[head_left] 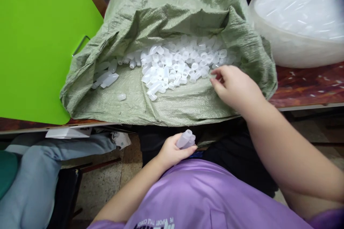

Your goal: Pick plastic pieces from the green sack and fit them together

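Note:
A green woven sack (166, 107) lies open on the table edge with a heap of small translucent white plastic caps (177, 66) inside. My right hand (235, 87) reaches into the sack at the right edge of the heap, its fingertips pinched together at the caps; what they hold is too small to make out. My left hand (172, 152) is low near my lap, closed around a small translucent plastic bottle (186, 139).
A bright green board (34, 43) covers the table at left. A large clear bag of white plastic pieces (301, 21) sits at right on the reddish table (309, 86). A few bottles (106, 78) lie in the sack's left. Another person's grey-clad leg (40, 164) is lower left.

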### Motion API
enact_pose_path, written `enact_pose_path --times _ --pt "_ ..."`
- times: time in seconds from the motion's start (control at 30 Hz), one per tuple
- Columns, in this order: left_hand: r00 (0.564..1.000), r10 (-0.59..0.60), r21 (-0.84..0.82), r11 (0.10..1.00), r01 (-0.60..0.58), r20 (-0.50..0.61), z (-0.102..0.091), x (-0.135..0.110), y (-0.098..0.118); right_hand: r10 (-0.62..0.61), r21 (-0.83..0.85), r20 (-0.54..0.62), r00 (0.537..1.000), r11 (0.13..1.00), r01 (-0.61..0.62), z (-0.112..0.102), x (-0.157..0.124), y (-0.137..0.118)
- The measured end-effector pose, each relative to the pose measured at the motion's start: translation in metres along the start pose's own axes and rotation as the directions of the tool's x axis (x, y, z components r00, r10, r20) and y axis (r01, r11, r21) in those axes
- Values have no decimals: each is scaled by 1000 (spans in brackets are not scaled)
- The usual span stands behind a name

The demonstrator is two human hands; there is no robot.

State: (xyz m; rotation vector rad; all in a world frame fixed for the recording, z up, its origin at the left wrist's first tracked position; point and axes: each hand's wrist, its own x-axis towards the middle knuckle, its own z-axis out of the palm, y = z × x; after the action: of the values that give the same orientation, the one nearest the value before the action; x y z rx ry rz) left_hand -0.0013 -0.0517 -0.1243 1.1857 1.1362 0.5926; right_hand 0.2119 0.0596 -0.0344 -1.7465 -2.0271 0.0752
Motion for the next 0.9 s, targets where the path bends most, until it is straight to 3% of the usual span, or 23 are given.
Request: enact_pose_path --times 0.13,0.27,0.37,0.43,0.47,0.53,0.57,0.63,0.73,0.83,0.9 --pt "997 -36 -13 999 37 73 -6 -7 8 17 -171 118 993 985 3 27 45 9" --pt "992 -18 10 1000 17 128 -11 -10 9 33 -174 139 990 985 -8 31 47 10" --pt "983 -66 44 997 59 169 -12 -8 8 46 -13 76 996 999 -45 14 25 4" --pt "973 -132 60 991 123 191 -13 -6 9 -73 220 61 996 974 58 2 1 -2" --pt "963 -160 56 987 152 217 -13 -5 10 -175 369 81 981 920 134 -2 -14 -5" --pt "933 -187 4 981 195 309 -13 -2 13 -401 642 175 899 739 204 -6 -46 -12" --pt "913 -184 -33 977 210 364 -12 -1 15 -469 705 240 850 686 180 -4 -62 -14" --pt "872 -166 -88 969 231 460 -11 2 19 -459 776 280 843 625 83 2 -87 -15" --pt "817 -165 -80 965 249 552 -9 7 22 -340 823 322 884 562 -83 14 -108 -11" --pt "757 -200 -20 963 270 622 -8 13 23 -326 839 410 852 501 -212 19 -111 -2" --pt "719 -237 16 954 301 654 -8 17 24 -369 850 422 829 480 -219 19 -109 4"
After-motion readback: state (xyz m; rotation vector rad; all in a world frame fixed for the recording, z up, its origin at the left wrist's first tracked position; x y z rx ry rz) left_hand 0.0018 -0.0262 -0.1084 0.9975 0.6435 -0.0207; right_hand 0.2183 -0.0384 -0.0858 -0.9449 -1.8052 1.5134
